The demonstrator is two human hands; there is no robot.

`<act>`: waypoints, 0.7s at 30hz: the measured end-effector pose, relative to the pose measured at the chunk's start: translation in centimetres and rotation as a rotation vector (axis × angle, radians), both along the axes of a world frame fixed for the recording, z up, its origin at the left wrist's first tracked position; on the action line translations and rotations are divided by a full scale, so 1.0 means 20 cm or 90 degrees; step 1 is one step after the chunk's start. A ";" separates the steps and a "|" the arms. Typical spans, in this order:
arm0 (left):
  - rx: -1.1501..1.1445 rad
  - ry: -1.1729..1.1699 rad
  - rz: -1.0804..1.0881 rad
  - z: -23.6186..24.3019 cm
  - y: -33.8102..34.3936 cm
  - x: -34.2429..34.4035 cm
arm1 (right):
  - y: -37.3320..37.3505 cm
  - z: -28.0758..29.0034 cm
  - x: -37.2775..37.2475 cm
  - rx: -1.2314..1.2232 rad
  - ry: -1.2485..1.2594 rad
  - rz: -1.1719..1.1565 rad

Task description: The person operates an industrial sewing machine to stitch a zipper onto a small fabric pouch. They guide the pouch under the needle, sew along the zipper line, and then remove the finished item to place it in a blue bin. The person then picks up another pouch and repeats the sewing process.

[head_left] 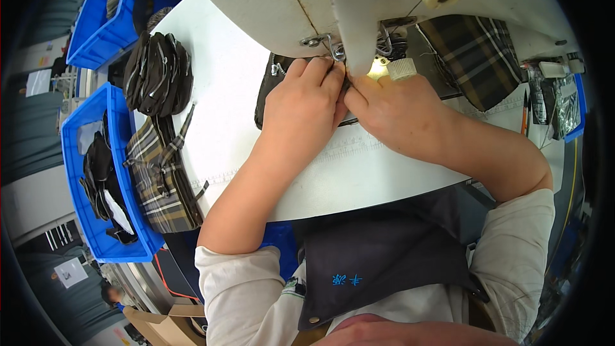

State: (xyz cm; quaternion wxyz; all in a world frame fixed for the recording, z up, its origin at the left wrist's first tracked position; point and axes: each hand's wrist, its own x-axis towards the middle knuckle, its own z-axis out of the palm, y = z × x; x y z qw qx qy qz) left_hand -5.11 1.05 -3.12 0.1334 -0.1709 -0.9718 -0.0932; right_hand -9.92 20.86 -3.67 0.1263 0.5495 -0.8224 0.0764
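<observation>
A white sewing machine (275,0) fills the top middle, its presser foot (338,51) low over a dark fabric piece (269,109) that has a metal zipper pull at its left. My left hand (304,99) has its fingers bent and pressed onto that piece at the needle area. Just right of it my right hand (397,112) pinches the same piece, fingertips close to those of the left. The exact fingertip contact is partly hidden. A plaid cloth (477,57) lies on the machine bed to the right.
Stacked zippered dark pieces (157,74) and folded plaid pieces (160,173) sit at the left of the white table (237,192), beside blue bins (83,230). Small tools and packets (551,102) lie at the far right. A cardboard box (173,320) and another person (115,295) appear lower left.
</observation>
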 end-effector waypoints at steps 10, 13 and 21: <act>0.173 -0.065 0.025 -0.01 -0.04 -0.02 | 0.01 0.00 0.00 -0.045 -0.023 0.039; 0.272 -0.146 0.079 -0.01 -0.08 -0.02 | -0.01 -0.03 0.01 -0.047 0.014 0.081; 0.520 -0.309 0.132 0.03 -0.12 -0.06 | -0.02 -0.04 0.02 -0.060 0.075 0.065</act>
